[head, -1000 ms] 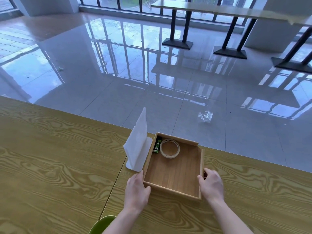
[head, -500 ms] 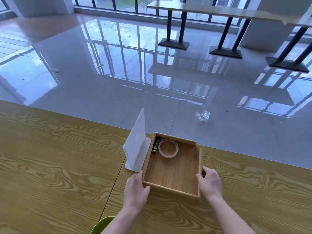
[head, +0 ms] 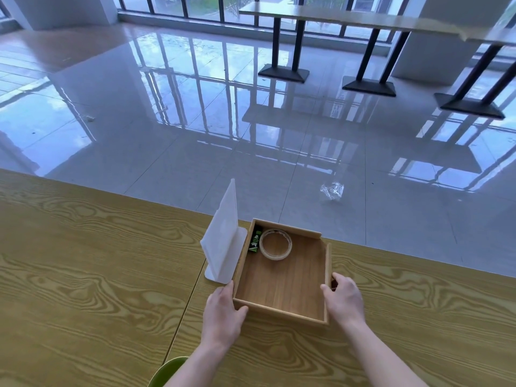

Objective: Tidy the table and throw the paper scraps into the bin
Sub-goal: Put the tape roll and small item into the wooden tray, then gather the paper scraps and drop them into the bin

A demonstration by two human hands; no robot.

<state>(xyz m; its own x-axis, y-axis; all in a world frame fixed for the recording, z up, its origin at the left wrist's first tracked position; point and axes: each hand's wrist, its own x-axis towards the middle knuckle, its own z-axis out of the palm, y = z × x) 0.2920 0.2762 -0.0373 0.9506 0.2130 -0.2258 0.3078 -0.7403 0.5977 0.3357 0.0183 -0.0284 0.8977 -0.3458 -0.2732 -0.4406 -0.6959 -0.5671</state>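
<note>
A square wooden tray (head: 282,286) sits near the far edge of the wood-grain table (head: 83,275). Inside it, at the far left corner, lie a roll of clear tape (head: 275,244) and a small green packet (head: 255,241). My left hand (head: 223,311) grips the tray's near left corner. My right hand (head: 344,300) holds its right wall. A white stand-up sign holder (head: 223,236) stands upright, touching the tray's left side. No paper scraps show on the table.
A green rounded object (head: 167,371) pokes in at the bottom edge, below my left arm. Beyond the table lies a glossy tiled floor with a crumpled clear wrapper (head: 332,190). Long tables on black legs (head: 368,46) stand far back.
Both hands keep their hold on the tray. Tray and hands sit slightly lower left in view, mostly from my head moving. The tray's contents have not shifted.
</note>
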